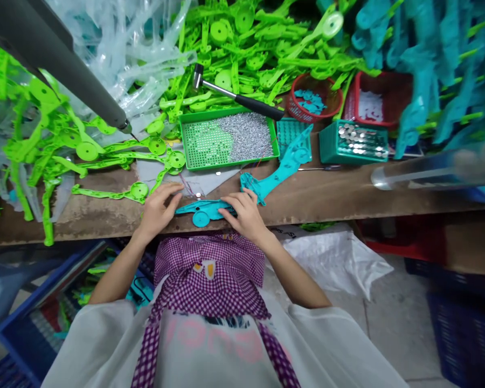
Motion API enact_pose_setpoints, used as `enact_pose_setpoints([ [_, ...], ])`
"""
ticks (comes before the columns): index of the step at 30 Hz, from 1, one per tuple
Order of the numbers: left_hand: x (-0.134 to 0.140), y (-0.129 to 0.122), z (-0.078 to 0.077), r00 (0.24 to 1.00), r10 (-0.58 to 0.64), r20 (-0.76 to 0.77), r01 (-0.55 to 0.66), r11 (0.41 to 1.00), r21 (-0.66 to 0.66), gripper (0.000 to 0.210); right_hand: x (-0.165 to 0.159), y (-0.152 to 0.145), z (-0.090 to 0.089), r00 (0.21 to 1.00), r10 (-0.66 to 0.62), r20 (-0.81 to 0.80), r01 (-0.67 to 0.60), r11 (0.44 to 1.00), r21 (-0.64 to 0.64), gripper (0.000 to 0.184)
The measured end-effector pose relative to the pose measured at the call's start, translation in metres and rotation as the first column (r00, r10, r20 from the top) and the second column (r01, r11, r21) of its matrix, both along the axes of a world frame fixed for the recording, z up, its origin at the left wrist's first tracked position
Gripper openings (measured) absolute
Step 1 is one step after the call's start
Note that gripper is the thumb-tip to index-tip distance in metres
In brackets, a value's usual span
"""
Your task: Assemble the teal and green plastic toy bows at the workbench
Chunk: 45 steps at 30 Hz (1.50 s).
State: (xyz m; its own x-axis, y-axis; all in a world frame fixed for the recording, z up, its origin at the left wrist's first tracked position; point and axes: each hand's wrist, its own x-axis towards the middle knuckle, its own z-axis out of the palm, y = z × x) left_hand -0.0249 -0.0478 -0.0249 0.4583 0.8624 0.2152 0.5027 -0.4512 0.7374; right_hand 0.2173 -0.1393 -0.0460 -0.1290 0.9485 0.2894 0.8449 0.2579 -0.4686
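Note:
A turquoise plastic part [201, 217] with a round disc lies at the table's front edge, between my hands. My right hand [246, 214] pinches its right end between thumb and fingers. By its left tip is my left hand [160, 209], thumb and fingers apart; whether it touches the part is hard to tell. A small shiny disc [198, 195] sits just behind the part, near thin reddish wires [189, 186]. A second, longer turquoise part [281, 170] lies behind my right hand, partly over a small teal basket [286, 133].
Behind stand a green tray [186, 153] of small metal pieces, a hammer [240, 99], a red basket [294, 108] and a teal box [327, 145] of metal discs. Lime-green parts [87, 151] pile up left and back. A grey power screwdriver [92, 89] hangs at upper left.

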Motion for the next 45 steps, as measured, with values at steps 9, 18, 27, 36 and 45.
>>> enact_pose_setpoints([
  [9,-0.012,-0.03,-0.008,0.992,0.123,-0.018,-0.121,0.99,0.076,0.017,0.0,-0.011,0.004,0.997,0.074,0.009,-0.074,0.997,0.013,0.02],
  [18,-0.006,0.004,0.001,0.871,-0.234,-0.432,0.288,0.956,0.063,0.03,-0.026,0.057,0.021,0.959,0.281,0.026,-0.266,0.931,-0.25,0.027],
  [27,-0.006,0.011,0.004,0.899,-0.255,-0.357,0.307,0.947,0.097,0.015,-0.018,0.077,0.027,0.974,0.226,-0.007,-0.213,0.904,-0.37,0.026],
  [36,0.018,0.019,-0.004,0.861,-0.361,-0.358,0.389,0.921,0.006,0.022,-0.014,0.088,0.016,0.988,-0.13,-0.083,0.088,0.917,-0.388,0.015],
  [45,0.007,0.015,-0.004,0.841,-0.419,-0.342,0.448,0.894,0.006,0.021,0.018,0.04,0.034,0.859,-0.289,-0.422,0.267,0.957,-0.113,0.022],
])
